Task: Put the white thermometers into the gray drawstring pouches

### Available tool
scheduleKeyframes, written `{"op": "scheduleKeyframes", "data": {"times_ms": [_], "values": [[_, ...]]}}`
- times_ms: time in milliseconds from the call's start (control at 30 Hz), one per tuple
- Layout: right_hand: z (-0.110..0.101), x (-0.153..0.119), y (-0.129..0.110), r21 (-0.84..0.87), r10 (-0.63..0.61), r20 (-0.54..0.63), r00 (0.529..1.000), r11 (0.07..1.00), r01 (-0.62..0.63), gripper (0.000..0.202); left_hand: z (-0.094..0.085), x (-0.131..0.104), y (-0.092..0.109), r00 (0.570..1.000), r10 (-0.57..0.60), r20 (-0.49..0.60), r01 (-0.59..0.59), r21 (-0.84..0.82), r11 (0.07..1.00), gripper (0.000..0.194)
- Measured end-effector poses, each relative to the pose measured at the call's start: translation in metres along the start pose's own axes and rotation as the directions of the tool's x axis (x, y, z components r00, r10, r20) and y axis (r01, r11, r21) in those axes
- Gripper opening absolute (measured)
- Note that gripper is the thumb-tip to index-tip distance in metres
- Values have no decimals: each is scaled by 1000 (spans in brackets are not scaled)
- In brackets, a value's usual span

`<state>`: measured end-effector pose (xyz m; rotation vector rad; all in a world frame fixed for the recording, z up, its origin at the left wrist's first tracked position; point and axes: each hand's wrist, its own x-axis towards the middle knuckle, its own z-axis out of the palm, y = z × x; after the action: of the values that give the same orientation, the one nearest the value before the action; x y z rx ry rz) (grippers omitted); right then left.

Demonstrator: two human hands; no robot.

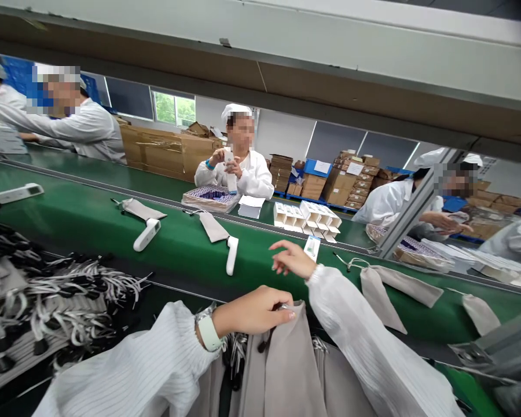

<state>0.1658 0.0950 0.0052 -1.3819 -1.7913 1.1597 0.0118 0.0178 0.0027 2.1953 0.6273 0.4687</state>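
My left hand (258, 310) pinches the top edge of a grey fabric drawstring pouch (293, 359), which hangs down toward me. More grey pouches (338, 376) lie beneath and beside it. My right hand (293, 259) is over the green conveyor belt (191, 255), its fingers apart and nothing in them. Just beyond its wrist lies a small white printed box (312, 248). To the left on the belt is a white handheld device (231, 255), shaped like a thermometer, by a pouch (212, 226). A second such device (146, 234) touches another pouch (141, 208).
A heap of pouches with drawstrings (61, 295) fills the left side. Several pouches (382, 295) lie on the belt at right. Across it, a co-worker (238, 168) holds a white device behind open white boxes (306, 217). A shelf (286, 63) spans overhead; a metal post (417, 202) stands right.
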Motion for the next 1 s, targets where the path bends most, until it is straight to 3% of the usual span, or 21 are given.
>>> {"op": "scheduleKeyframes", "data": {"times_ms": [67, 167, 300, 400, 500, 567, 633, 700, 867, 1000], "values": [[32, 34, 0, -101, 104, 62, 993, 990, -98, 29, 0, 0, 1, 1000, 21, -3, -21, 50, 999, 22], [71, 75, 0, -257, 157, -46, 987, 953, -163, 51, -1, 0, 3, 997, 76, 0, -75, 110, 991, 18], [93, 103, 2, -259, 163, -182, 970, 943, -207, 65, -7, -2, 4, 995, 94, 39, -99, 143, 985, 13], [79, 100, 11, -157, 191, -163, 968, 964, -217, 69, -12, -3, 4, 999, 44, 14, -46, 240, 970, 22], [41, 73, 22, -14, 183, -113, 977, 983, -185, 68, -13, -2, 4, 998, 46, -31, -37, 257, 966, 27], [11, 44, 25, 165, 83, -99, 992, 984, -66, 68, -13, 0, 5, 996, 72, -48, -60, 217, 974, 27], [-15, 13, 23, 438, -101, -128, 987, 887, 147, 75, -11, 1, 5, 994, 82, -68, -68, 183, 981, 26], [-31, -13, 17, 605, -223, -181, 958, 742, 288, 84, -9, 1, 6, 995, 60, -78, -47, 164, 985, 25], [-32, -42, 8, 711, -235, -173, 956, 642, 286, 90, -6, 2, 9, 996, -10, -91, 23, 148, 989, 23], [-22, -42, 9, 707, -216, -74, 974, 677, 204, 56, -4, 4, 11, 973, 33, -227, 7, 170, 985, 21]]}}
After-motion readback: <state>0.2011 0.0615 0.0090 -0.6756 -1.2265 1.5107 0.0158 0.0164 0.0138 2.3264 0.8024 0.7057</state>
